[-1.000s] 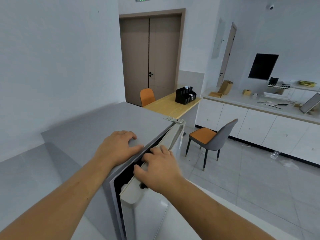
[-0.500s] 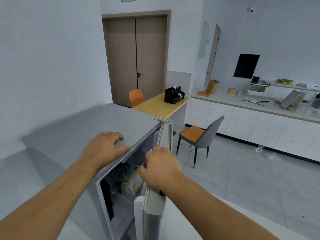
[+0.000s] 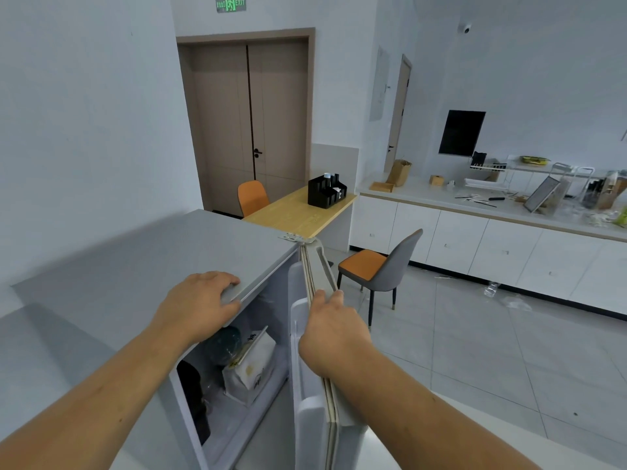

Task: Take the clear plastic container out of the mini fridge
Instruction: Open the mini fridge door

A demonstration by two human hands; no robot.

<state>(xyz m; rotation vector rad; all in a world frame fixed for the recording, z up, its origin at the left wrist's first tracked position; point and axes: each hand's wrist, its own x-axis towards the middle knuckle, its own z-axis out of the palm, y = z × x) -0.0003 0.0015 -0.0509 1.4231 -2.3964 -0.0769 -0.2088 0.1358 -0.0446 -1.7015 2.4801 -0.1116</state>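
Observation:
The grey mini fridge [image 3: 142,266] stands below me with its door [image 3: 317,334] swung wide. My left hand [image 3: 200,301] lies flat on the front edge of the fridge top. My right hand [image 3: 334,334] grips the upper edge of the door. Inside I see a white carton [image 3: 252,368], a dark bluish round thing [image 3: 224,344] behind it and a dark object [image 3: 191,395] at the left. A bit of clear plastic [image 3: 212,388] shows low between them; I cannot tell whether it is the container.
A wooden desk [image 3: 295,212] with a black organiser [image 3: 326,192] stands behind the fridge, with an orange chair [image 3: 251,197] beyond. A grey and orange chair [image 3: 383,266] stands right of the door. White cabinets with a cluttered counter [image 3: 475,205] line the far right wall.
My right hand has pulled the fridge door from barely ajar to wide, baring the things inside. My left hand has stayed on the fridge top.

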